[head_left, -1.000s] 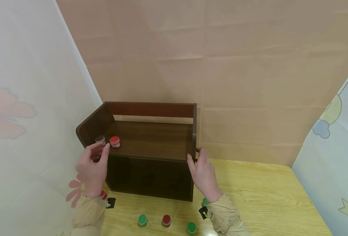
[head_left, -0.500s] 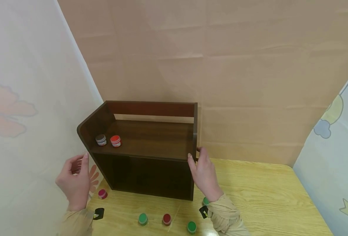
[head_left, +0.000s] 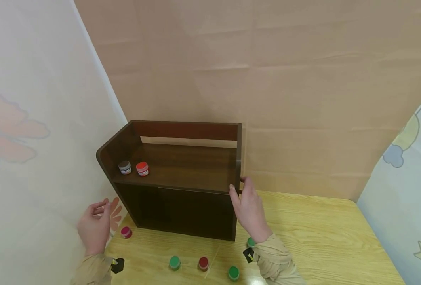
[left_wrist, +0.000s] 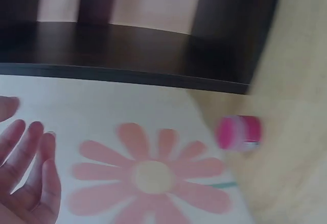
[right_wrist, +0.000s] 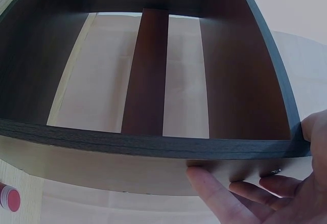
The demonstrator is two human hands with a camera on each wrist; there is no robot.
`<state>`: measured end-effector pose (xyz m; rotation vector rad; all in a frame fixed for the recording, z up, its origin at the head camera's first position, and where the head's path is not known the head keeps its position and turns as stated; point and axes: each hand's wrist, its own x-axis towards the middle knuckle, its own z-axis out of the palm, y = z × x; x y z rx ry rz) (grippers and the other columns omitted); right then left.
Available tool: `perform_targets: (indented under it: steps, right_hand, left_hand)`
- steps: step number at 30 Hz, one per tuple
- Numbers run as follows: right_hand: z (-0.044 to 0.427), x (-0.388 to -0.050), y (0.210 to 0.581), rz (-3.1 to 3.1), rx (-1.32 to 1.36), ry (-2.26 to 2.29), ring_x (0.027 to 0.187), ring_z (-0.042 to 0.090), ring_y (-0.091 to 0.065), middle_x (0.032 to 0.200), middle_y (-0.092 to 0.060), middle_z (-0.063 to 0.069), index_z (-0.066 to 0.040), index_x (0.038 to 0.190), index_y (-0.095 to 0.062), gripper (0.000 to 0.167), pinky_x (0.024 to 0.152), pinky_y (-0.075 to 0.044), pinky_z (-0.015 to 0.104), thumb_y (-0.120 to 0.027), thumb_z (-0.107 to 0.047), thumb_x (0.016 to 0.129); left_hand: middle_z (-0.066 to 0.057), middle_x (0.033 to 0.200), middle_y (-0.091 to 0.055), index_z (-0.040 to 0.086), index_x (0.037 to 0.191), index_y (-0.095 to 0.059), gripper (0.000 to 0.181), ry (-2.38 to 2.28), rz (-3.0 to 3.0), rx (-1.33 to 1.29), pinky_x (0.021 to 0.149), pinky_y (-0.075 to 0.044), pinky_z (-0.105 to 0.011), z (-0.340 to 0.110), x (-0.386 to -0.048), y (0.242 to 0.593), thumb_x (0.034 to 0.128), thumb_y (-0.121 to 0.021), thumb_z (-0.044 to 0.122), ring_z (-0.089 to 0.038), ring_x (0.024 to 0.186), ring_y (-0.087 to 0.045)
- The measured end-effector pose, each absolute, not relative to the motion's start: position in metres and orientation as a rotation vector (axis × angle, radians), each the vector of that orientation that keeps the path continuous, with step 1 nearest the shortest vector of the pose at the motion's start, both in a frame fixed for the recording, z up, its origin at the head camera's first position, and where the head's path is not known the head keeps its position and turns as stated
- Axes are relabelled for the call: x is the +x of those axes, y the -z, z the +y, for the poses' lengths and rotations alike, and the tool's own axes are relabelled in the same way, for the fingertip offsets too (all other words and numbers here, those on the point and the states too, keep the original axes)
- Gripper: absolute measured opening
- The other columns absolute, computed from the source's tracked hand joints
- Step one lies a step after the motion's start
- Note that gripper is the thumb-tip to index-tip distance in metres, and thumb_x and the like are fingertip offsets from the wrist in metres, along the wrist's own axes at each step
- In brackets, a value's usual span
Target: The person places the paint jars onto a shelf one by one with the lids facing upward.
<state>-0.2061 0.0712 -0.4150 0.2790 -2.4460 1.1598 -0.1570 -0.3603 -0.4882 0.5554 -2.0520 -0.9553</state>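
A dark brown wooden shelf (head_left: 192, 162) stands on the table, its upper board bearing a paint jar with a grey-brown lid (head_left: 125, 167) and one with a bright red lid (head_left: 142, 169). My right hand (head_left: 249, 209) grips the shelf's right side panel, thumb at the front edge and fingers along the outer face, as the right wrist view also shows. Left of the shelf, apart from it, my left hand (head_left: 95, 229) hangs in the air with fingers loosely bent and holding nothing. The closest jar to it is magenta (head_left: 126, 232), lying sideways in the left wrist view (left_wrist: 239, 133).
On the yellow wood-grain table (head_left: 310, 237), a green jar (head_left: 175, 263), a dark red jar (head_left: 203, 263) and another green jar (head_left: 233, 273) stand before the shelf. One more green jar (head_left: 251, 242) is partly hidden by my right wrist. A patterned white sheet (head_left: 35, 198) hangs at the left.
My left hand has withdrawn from the grey-brown-lidded jar on the upper board, down and left to beside the shelf. The right hand keeps its grip; the jars have stayed put.
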Motion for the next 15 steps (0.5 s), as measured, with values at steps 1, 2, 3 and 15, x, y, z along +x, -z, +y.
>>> perform_targets:
  steps: [1,2,3,15]
  right_hand:
    - [0.072,-0.206,0.415,-2.446,0.279,-1.163,0.082,0.036,-0.069,0.12,-0.061,0.025,0.006,0.129,-0.047,0.044,0.064,-0.057,0.046,-0.055,-0.031,0.106]
    - [0.072,-0.206,0.415,-2.447,0.278,-1.166,0.081,0.036,-0.069,0.12,-0.061,0.025,0.006,0.129,-0.047,0.044,0.064,-0.057,0.047,-0.055,-0.03,0.106]
    - [0.072,-0.206,0.416,-2.447,0.277,-1.168,0.082,0.036,-0.069,0.121,-0.061,0.025,0.006,0.129,-0.047,0.044,0.065,-0.057,0.047,-0.055,-0.031,0.106]
    - [0.071,-0.207,0.416,-2.438,0.28,-1.177,0.088,0.038,-0.069,0.119,-0.062,0.025,0.006,0.129,-0.048,0.044,0.069,-0.057,0.05,-0.055,-0.031,0.106]
  left_hand:
    - [-0.015,0.092,-0.072,0.001,0.109,-0.073,0.029,0.937,-2.103,0.545,0.062,-0.041,-0.013,-0.363,-0.158,0.494,0.0964,-0.071,0.027,0.004,0.065,-0.059]
    - [-0.018,0.094,-0.072,0.001,0.111,-0.072,0.028,0.928,-2.149,0.533,0.06,-0.043,-0.015,-0.365,-0.159,0.501,0.0966,-0.071,0.025,-0.003,0.066,-0.064]
    - [-0.02,0.096,-0.072,-0.001,0.112,-0.07,0.028,0.919,-2.191,0.518,0.06,-0.045,-0.018,-0.367,-0.16,0.508,0.0966,-0.071,0.023,-0.011,0.069,-0.068]
    - [-0.035,0.136,-0.053,-0.015,0.133,-0.052,0.049,1.096,-2.499,0.455,0.095,-0.043,-0.063,-0.385,-0.17,0.584,0.0939,-0.066,0.01,-0.054,0.123,-0.051]
